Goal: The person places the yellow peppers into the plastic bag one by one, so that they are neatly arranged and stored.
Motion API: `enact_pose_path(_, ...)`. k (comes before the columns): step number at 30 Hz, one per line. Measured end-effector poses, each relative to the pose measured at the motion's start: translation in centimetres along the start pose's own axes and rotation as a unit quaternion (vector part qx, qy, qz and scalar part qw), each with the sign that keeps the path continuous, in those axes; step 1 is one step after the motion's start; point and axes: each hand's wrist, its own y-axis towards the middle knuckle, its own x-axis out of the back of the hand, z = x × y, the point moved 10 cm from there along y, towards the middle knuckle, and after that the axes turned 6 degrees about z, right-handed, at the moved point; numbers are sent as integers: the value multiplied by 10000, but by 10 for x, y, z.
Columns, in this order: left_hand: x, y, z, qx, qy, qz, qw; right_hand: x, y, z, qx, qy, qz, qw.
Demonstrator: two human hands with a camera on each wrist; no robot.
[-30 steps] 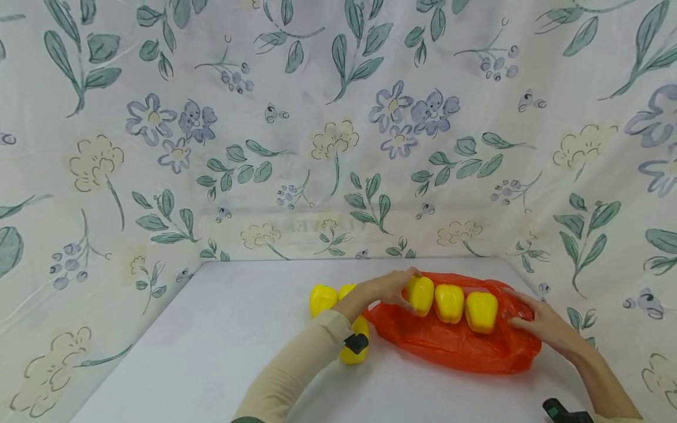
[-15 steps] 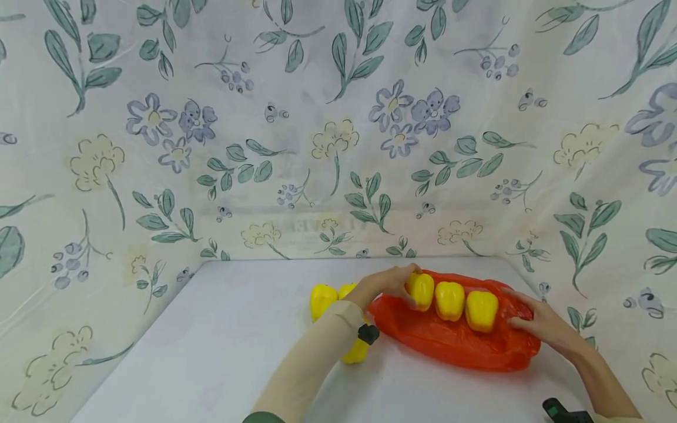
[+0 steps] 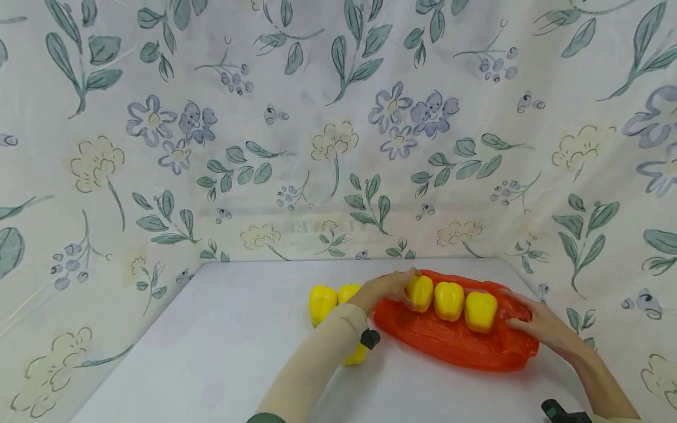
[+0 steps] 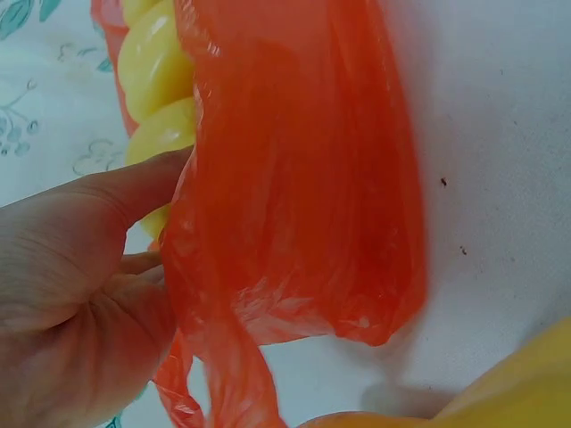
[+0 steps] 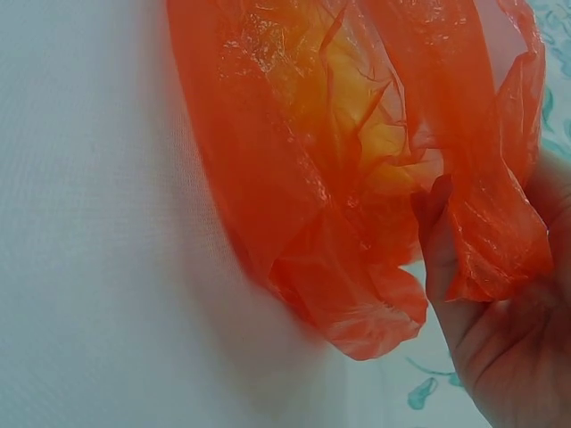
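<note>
A red plastic bag [image 3: 449, 346] lies on its side at the right of the table, its mouth spread wide. Three yellow bell peppers stand in a row in the mouth: a left one [image 3: 421, 294], a middle one [image 3: 449, 301] and a right one [image 3: 481, 311]. My left hand [image 3: 390, 289] grips the left pepper, thumb in front and fingers behind. In the left wrist view, the bag's edge and handle [image 4: 245, 374] hang by the thumb. At the bag's other end, my right hand [image 3: 550, 329] holds the plastic between thumb and fingers; the right wrist view shows crumpled film [image 5: 500, 241] across its palm.
More yellow bell peppers [image 3: 323, 302] sit on the white table [image 3: 211, 346] left of the bag, partly hidden behind my left forearm. One [image 3: 357, 354] shows below that forearm. A flower-patterned sheet [image 3: 338, 176] surrounds the table at the back and sides.
My left forearm has shifted a little to the right, and the bag's left end has drawn in toward the peppers. The right hand has stayed nearly still.
</note>
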Motion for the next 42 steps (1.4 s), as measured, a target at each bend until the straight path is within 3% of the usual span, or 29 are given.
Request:
enact_pose_path(4,0,-2,-1,-52,-116,-48,9999,-1,0,1,25,27,-6,10000)
enact_pose_path(9,6,-9,-1,-181,174,-108,9996,-3,0,1,-48,148,22,9999)
enact_pose_path(12,14,-14,-4,-452,374,-126,9982,-3,0,1,-33,93,37,9999)
enact_pose_path(14,22,-16,-8,-754,477,-250,9957,-3,0,2,-25,62,35,10000)
enact_pose_path(16,33,-19,-9,-861,423,-457,9943,-3,0,2,-10,83,23,10000)
enact_pose_path(20,53,-25,0,-682,169,-977,9927,-3,0,3,17,135,21,9999)
enact_pose_path(24,57,-27,15,-284,197,-1204,9921,-3,0,2,-11,64,-5,10000)
enact_pose_path(29,54,-30,30,67,128,-1133,9935,-2,2,3,8,47,-69,10000)
enact_pose_path(37,54,-39,32,-14,-40,-755,9971,0,11,7,202,-232,-253,9992)
enact_pose_path(42,50,-46,35,-121,-308,-337,9989,1,18,9,284,-429,-388,9979)
